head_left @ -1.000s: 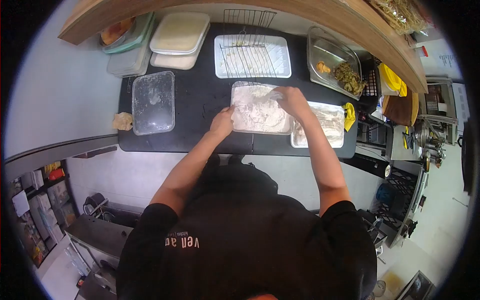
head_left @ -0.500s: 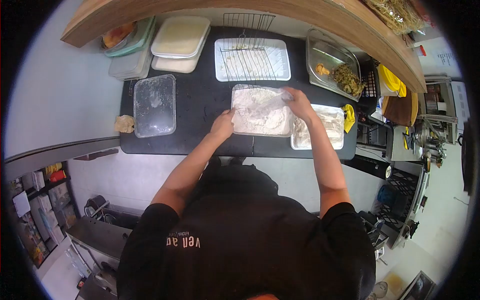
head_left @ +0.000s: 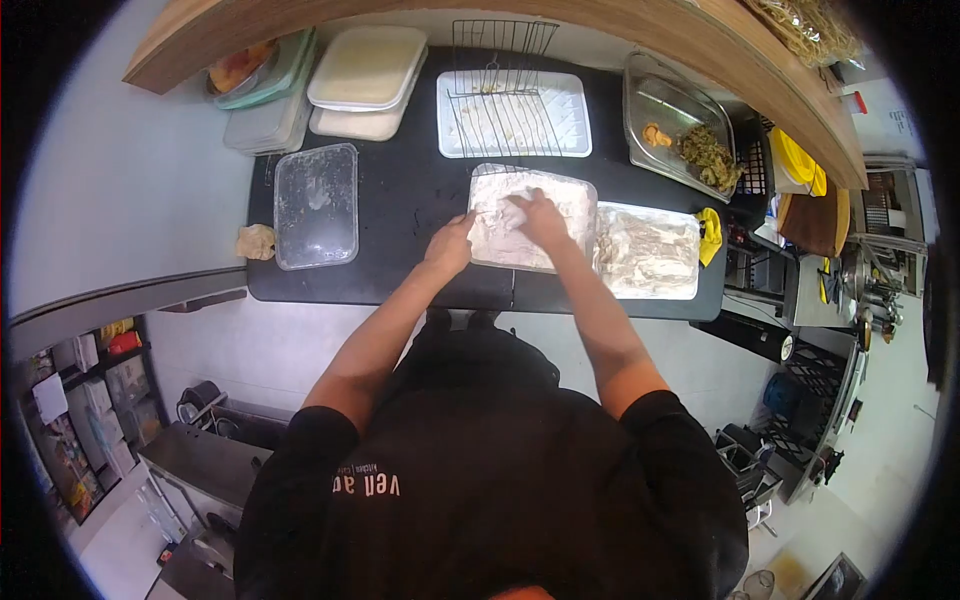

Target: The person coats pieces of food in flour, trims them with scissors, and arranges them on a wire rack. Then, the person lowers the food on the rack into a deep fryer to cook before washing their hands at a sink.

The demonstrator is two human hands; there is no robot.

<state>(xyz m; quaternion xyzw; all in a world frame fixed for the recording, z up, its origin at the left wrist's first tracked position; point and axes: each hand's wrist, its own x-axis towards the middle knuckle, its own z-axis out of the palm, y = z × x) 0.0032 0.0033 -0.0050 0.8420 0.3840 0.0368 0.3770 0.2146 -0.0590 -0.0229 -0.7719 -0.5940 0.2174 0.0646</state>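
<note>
A clear tub (head_left: 530, 264) full of white flour (head_left: 560, 205) sits at the middle of the black table. My left hand (head_left: 451, 245) is closed on the tub's left edge. My right hand (head_left: 540, 217) is inside the tub over the flour, its fingers bent around something whitish that I cannot make out. Against the tub's right side stands a white tray (head_left: 648, 252) of flour-coated pieces. A wire rack (head_left: 505, 110) lies over another white tray (head_left: 572, 118) behind the tub.
A lid (head_left: 316, 207) dusted with flour and a crumpled beige piece (head_left: 255, 242) are at the left. Stacked containers (head_left: 366, 68) stand at the back left. At the back right are a glass dish (head_left: 665, 100) with leafy bits and a yellow cloth (head_left: 710, 237). A wooden shelf (head_left: 690, 55) overhangs.
My right hand has moved left and down from the tub's right side to its middle, where the whitish thing is now pressed near the flour. My left hand stays at the left edge.
</note>
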